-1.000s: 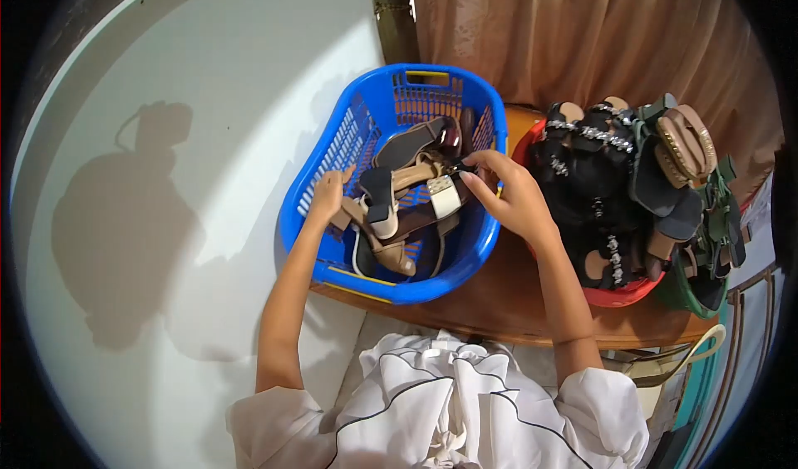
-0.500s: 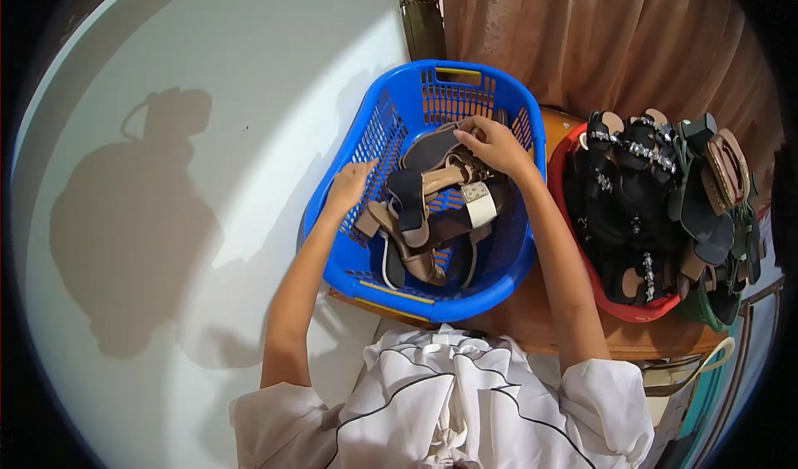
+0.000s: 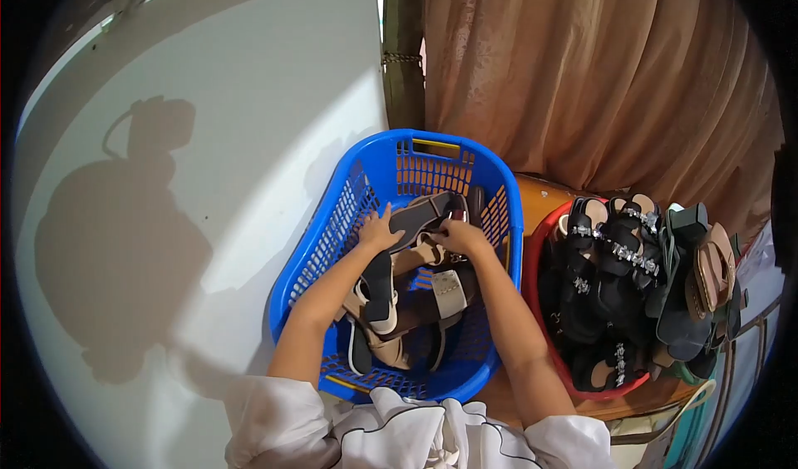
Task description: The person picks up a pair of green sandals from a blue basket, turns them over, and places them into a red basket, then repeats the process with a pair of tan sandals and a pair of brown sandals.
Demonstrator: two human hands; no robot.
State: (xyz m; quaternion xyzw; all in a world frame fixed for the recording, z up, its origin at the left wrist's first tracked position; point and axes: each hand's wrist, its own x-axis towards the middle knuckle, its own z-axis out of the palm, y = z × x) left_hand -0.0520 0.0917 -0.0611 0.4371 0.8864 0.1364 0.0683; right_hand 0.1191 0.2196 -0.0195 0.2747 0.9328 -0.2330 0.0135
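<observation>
A blue plastic basket (image 3: 516, 253) stands in front of me with several sandals heaped inside. At the heap's far side lies a dark-soled sandal (image 3: 414, 218). My left hand (image 3: 381, 231) is beside its left edge, fingers spread, thumb at the sole. My right hand (image 3: 460, 236) has its fingers curled in at the sandal's right end, and their tips are partly hidden. Below the hands are a black sandal with a pale edge (image 3: 380, 290) and a sandal with a cream studded strap (image 3: 450, 294).
To the right, a red tub (image 3: 536, 303) holds black sandals with sparkling straps (image 3: 632, 257). More sandals (image 3: 715, 269) pile up beyond it, over a green container. Both stand on a wooden table (image 3: 540, 195). A white wall (image 3: 249, 136) is at left, a brown curtain (image 3: 565, 70) behind.
My left hand has come off the basket's left side to the dark-soled sandal. My right hand has shifted along that sandal, which is turned slightly. The view has tilted up.
</observation>
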